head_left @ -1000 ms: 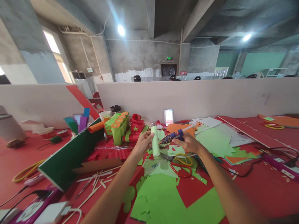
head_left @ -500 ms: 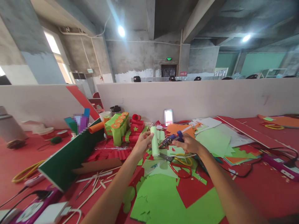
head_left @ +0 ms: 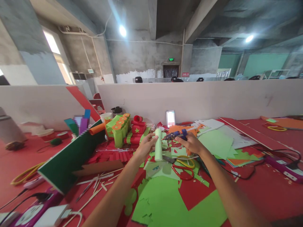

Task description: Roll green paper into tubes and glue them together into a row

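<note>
A red table point(head_left: 265, 192) strewn with craft paper fills the view from the person's head camera. At far left a yellow loop point(head_left: 25, 174) lies near a long dark green board point(head_left: 71, 157), with thin wooden sticks point(head_left: 94, 186) scattered in front of it. Behind them stand a green-and-orange paper model point(head_left: 118, 127) and a stack of red rolls point(head_left: 138, 128), one bearing a green star. Near the centre, the left hand point(head_left: 144, 146) is closed around a pale green paper tube point(head_left: 158, 145), its fingers curled round the tube's left side, and holds it upright just above the table. To the tube's right, the right hand point(head_left: 193, 143) is wrapped tightly on the grip of a blue glue gun point(head_left: 175, 135), whose nozzle points left at the tube's upper part; whether the tip touches the paper cannot be told. Below the hands, red-handled scissors point(head_left: 183, 171) lie on loose bright green sheets point(head_left: 161, 198) of cut paper. Farther right sit paler green sheets point(head_left: 217, 142), a black cable point(head_left: 248, 171) and a purple power strip point(head_left: 284, 168) near the table's edge.
</note>
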### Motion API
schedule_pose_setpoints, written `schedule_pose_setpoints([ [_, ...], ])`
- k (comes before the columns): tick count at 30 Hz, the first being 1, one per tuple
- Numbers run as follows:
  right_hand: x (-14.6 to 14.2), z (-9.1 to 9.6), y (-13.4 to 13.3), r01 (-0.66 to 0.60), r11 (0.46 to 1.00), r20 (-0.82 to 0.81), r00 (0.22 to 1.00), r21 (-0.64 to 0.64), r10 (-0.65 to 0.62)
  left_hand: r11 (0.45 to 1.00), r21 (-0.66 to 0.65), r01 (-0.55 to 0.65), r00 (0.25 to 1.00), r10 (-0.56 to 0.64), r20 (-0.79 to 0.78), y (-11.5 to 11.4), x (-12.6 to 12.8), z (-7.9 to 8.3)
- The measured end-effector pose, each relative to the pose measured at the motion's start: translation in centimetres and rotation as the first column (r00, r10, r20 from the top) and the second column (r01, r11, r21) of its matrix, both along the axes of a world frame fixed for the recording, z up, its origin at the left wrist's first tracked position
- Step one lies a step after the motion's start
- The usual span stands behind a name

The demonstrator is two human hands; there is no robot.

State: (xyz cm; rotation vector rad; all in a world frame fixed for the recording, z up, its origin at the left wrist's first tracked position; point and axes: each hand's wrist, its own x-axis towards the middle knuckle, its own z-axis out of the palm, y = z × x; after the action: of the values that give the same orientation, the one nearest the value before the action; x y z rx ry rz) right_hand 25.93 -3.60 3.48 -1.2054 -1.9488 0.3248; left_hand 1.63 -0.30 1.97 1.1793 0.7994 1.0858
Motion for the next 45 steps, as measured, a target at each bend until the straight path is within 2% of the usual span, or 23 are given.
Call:
schedule_pose_setpoints([
  [5,0.0,0.0,0.2,0.063,0.997,-0.037,0.997,0.050,-0.062,0.999,0.016,0.039,0.998,-0.038,-0.050,0.1,0.0,-0.3],
  [10,0.1,-0.3,0.5,0.095,0.995,-0.110,0.990,0.018,-0.093,0.998,0.050,0.044,0.994,-0.039,-0.107,0.1,-0.2,-0.8],
  [22,0.2,-0.1,0.4,0.145,0.988,-0.124,0.983,0.056,-0.137,0.995,0.062,0.083,0.992,-0.077,-0.095,0.1,-0.2,-0.9],
  [30,0.4,0.1,-0.2,0.000,1.000,-0.060,0.998,-0.024,-0.001,0.999,0.040,0.020,0.998,-0.018,-0.067,0.2,-0.1,-0.7],
  [38,0.2,0.4,-0.5,-0.124,0.984,-0.051,0.992,-0.125,0.118,1.000,0.018,-0.015,1.000,0.015,0.005,0.5,0.1,-0.6],
  [41,0.2,0.5,-0.7,-0.175,0.966,-0.056,0.984,-0.189,0.168,0.999,0.012,-0.047,0.999,0.047,0.010,0.5,0.1,-0.6],
  [45,0.4,0.5,-1.0,-0.242,0.913,-0.105,0.970,-0.329,0.219,0.994,0.009,-0.105,0.994,0.105,0.024,0.6,0.0,-0.7],
])
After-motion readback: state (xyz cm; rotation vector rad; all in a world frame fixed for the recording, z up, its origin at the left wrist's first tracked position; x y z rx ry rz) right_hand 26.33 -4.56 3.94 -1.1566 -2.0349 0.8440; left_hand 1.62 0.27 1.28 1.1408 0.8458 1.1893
